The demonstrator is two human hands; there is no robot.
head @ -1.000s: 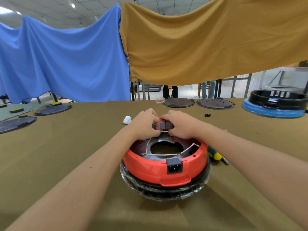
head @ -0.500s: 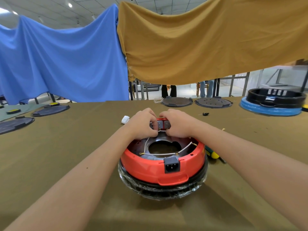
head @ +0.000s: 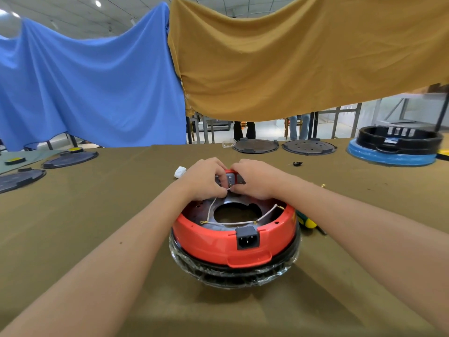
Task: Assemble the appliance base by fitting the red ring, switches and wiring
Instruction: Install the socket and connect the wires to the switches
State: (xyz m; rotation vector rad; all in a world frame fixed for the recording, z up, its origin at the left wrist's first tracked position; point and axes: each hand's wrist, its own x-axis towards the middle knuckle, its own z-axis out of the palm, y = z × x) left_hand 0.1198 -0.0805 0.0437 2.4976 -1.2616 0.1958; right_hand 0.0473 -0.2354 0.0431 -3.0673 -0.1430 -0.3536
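The appliance base, wrapped in clear film, stands on the table with the red ring seated on it. A black power socket faces me on the ring's near side. White wires cross the dark inner plate. At the ring's far side sits the switch block. My left hand and my right hand are both at that block, fingers curled, pinching a white wire end between them just below it.
A yellow-green screwdriver lies right of the base. A white part and a small black part lie beyond. Dark round plates sit at the far edge and left; a black-and-blue base stands far right.
Both hands stay at the switch block with only small finger movements on the wire. The base has not moved on the table; the camera shifted slightly.
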